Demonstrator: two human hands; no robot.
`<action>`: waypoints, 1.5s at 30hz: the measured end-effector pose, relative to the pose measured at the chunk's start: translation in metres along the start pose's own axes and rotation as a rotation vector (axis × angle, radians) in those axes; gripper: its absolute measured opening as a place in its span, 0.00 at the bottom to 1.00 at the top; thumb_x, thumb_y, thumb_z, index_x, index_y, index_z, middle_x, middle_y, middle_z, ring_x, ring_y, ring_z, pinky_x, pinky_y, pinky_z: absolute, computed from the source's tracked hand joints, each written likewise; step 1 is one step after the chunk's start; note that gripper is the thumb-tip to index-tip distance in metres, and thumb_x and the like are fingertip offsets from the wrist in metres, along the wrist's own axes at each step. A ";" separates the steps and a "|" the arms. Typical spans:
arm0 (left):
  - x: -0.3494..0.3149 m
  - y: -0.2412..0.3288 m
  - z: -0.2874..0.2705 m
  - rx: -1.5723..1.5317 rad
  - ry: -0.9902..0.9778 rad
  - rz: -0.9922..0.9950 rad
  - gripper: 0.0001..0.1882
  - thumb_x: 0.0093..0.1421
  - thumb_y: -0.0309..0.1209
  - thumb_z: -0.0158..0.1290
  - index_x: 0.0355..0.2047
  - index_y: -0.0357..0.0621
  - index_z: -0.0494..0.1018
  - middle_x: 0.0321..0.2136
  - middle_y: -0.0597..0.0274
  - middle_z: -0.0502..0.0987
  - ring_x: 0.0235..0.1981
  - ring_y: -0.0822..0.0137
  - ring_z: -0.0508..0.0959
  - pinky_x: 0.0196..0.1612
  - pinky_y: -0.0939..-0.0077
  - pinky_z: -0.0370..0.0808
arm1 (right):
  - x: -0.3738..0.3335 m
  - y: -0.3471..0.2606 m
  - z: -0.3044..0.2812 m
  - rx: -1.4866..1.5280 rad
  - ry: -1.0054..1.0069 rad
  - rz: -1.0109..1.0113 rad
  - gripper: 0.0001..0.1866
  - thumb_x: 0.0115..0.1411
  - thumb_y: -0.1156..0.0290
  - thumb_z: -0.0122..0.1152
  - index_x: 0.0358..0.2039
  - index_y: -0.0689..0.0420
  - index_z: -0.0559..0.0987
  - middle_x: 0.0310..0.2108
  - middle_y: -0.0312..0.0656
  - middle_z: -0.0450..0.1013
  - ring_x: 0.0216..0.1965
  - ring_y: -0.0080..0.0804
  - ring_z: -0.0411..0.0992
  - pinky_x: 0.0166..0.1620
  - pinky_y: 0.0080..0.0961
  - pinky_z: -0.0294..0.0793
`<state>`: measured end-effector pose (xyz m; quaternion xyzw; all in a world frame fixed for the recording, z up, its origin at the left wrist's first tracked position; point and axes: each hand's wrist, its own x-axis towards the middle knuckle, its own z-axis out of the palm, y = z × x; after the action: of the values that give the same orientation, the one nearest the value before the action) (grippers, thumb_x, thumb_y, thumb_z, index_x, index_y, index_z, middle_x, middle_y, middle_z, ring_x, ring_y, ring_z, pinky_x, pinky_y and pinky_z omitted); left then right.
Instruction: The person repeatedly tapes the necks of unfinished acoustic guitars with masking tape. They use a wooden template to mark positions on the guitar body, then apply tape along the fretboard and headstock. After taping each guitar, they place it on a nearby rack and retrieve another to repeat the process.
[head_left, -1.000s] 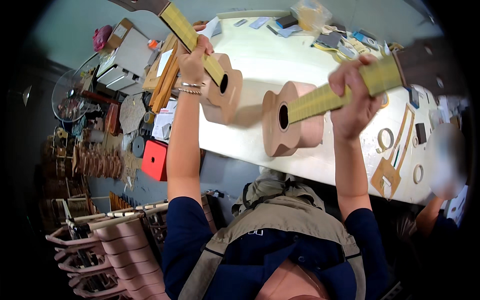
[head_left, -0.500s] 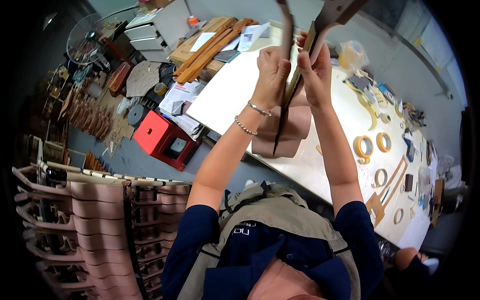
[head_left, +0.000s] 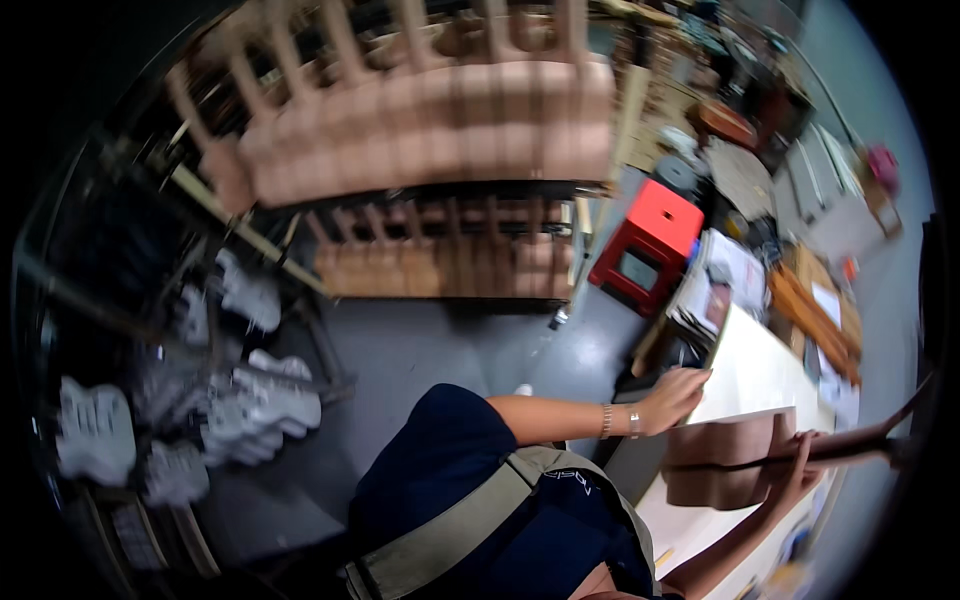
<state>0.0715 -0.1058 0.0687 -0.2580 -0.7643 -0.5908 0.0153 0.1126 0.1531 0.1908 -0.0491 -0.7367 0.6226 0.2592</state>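
Note:
An unfinished pinkish-brown guitar is over the white worktable, its neck reaching toward the right rim of the view. Around the neck, close to the body, my right hand is closed. My left hand, with bracelets at the wrist, is off the guitar beside the table's near corner. Its fingers are curled together; whatever they may hold is too small and blurred to make out.
A red plastic stool stands left of the table beside stacked papers. A rack of unfinished guitars fills the upper left, smeared by motion. Grey-white guitar bodies hang at the far left. Long brown wooden pieces lie beyond the table.
My view has swung to the left, bringing the racks into sight. My left hand has left the guitar and reached toward the table's corner; my right hand stays on the neck.

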 end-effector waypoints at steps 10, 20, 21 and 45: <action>-0.294 -0.090 -0.216 0.095 1.106 -0.584 0.23 0.66 0.44 0.38 0.49 0.36 0.68 0.43 0.48 0.74 0.46 0.57 0.73 0.50 0.69 0.68 | -0.090 -0.079 0.361 0.367 -0.921 -0.179 0.15 0.48 0.66 0.64 0.27 0.60 0.68 0.25 0.43 0.68 0.28 0.31 0.69 0.38 0.27 0.69; -0.573 -0.035 -0.324 0.262 1.841 -0.630 0.30 0.67 0.50 0.31 0.53 0.35 0.66 0.47 0.52 0.72 0.51 0.62 0.69 0.56 0.70 0.59 | -0.308 -0.227 0.700 0.908 -1.529 0.036 0.12 0.45 0.74 0.64 0.29 0.64 0.72 0.24 0.40 0.71 0.28 0.28 0.71 0.32 0.25 0.71; -0.590 -0.023 -0.323 0.233 1.927 -0.676 0.31 0.67 0.51 0.30 0.53 0.35 0.65 0.47 0.51 0.72 0.51 0.62 0.69 0.56 0.69 0.59 | -0.328 -0.244 0.729 0.942 -1.571 0.031 0.12 0.46 0.74 0.64 0.29 0.64 0.72 0.24 0.40 0.71 0.28 0.28 0.71 0.32 0.25 0.71; -0.663 -0.036 -0.382 -0.141 2.661 -0.828 0.42 0.61 0.63 0.31 0.59 0.37 0.58 0.49 0.46 0.72 0.57 0.58 0.64 0.62 0.58 0.48 | -0.410 -0.409 1.126 0.615 -1.286 -0.058 0.10 0.49 0.67 0.64 0.20 0.59 0.74 0.15 0.39 0.70 0.13 0.27 0.66 0.14 0.24 0.62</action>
<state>0.5238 -0.7098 -0.0662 0.7322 -0.1650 -0.3879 0.5350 0.0693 -1.1028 0.3434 0.4227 -0.5357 0.7008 -0.2079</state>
